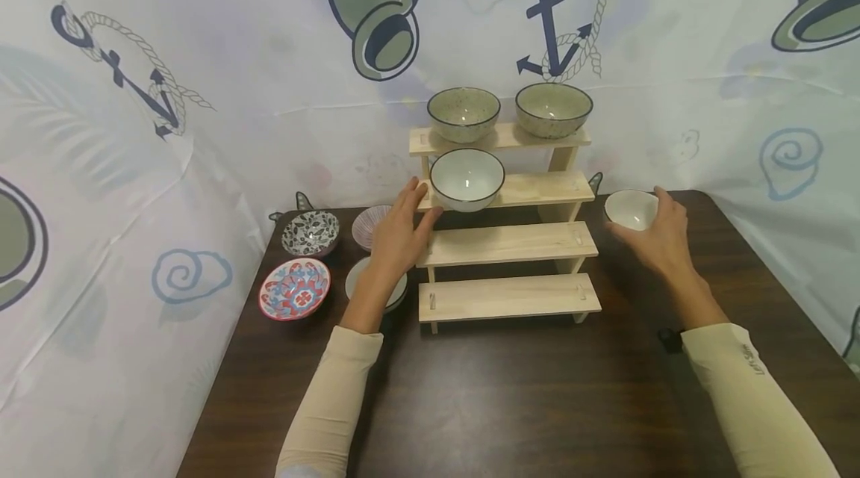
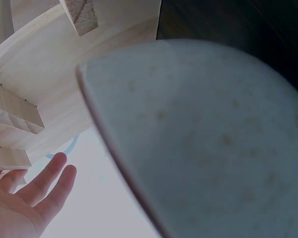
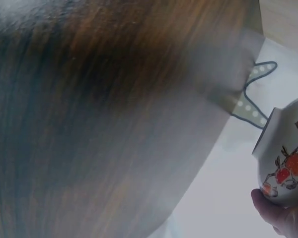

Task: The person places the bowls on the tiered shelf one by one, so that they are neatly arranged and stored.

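Observation:
My right hand (image 1: 661,235) grips a small white bowl (image 1: 631,210) by its sides, to the right of the stepped wooden rack (image 1: 510,243). In the right wrist view, the bowl (image 3: 288,163) shows red fruit and brown leaves on its outside. My left hand (image 1: 402,233) is at the rack's left end, by the second board from the top, with fingers extended; whether they touch the wood is unclear. Beside those fingers a white bowl with a dark rim (image 1: 466,178) sits on that board. Two speckled green bowls (image 1: 463,116) (image 1: 554,110) stand on the top board.
Left of the rack are a black-and-white patterned bowl (image 1: 310,233), a red-and-blue patterned bowl (image 1: 295,289), a striped purplish bowl (image 1: 368,226) and a pale bowl (image 1: 356,280) partly behind the left forearm. A patterned cloth (image 1: 269,52) hangs behind the dark table (image 1: 510,403).

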`<state>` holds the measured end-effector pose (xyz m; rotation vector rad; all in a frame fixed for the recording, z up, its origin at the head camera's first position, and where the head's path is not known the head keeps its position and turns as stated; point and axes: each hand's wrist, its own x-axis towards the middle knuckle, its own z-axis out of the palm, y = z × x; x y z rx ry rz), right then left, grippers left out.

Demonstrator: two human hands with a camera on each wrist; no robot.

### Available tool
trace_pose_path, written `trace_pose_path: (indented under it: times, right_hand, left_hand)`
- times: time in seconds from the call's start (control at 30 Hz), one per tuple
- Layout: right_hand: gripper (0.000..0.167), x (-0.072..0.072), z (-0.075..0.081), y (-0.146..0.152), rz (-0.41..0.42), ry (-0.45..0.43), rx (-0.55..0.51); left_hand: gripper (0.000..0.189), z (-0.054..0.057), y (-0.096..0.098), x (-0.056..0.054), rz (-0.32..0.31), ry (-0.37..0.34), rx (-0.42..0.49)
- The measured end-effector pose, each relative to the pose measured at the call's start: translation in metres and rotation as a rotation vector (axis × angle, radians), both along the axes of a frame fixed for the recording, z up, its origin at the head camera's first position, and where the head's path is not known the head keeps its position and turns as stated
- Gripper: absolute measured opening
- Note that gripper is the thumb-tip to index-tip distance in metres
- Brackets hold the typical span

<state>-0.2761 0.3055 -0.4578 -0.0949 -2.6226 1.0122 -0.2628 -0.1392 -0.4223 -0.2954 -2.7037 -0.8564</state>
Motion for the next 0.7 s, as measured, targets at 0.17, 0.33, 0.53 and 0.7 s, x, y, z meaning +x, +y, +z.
trace_pose_path:
  times: [0.17, 0.33, 0.53, 0.7]
  right_hand:
    - [0.111, 0.002, 0.007, -0.002, 0.006, 0.017, -0.006]
    - [0.112, 0.004, 0.013, -0.005, -0.005, 0.025, -0.009]
    - [0.113, 0.007, 0.022, -0.009, -0.024, 0.028, -0.016]
    - [0.113, 0.010, 0.026, -0.010, -0.029, 0.040, -0.003]
  left_hand:
    - [0.066, 0.000, 0.001, -0.001, -0.001, -0.004, 0.002]
    - [0.065, 0.000, 0.001, -0.001, 0.000, -0.007, 0.001]
    - [0.064, 0.000, 0.000, -0.001, 0.000, 0.002, 0.003]
    - [0.065, 0.000, 0.001, -0.002, 0.000, -0.003, 0.004]
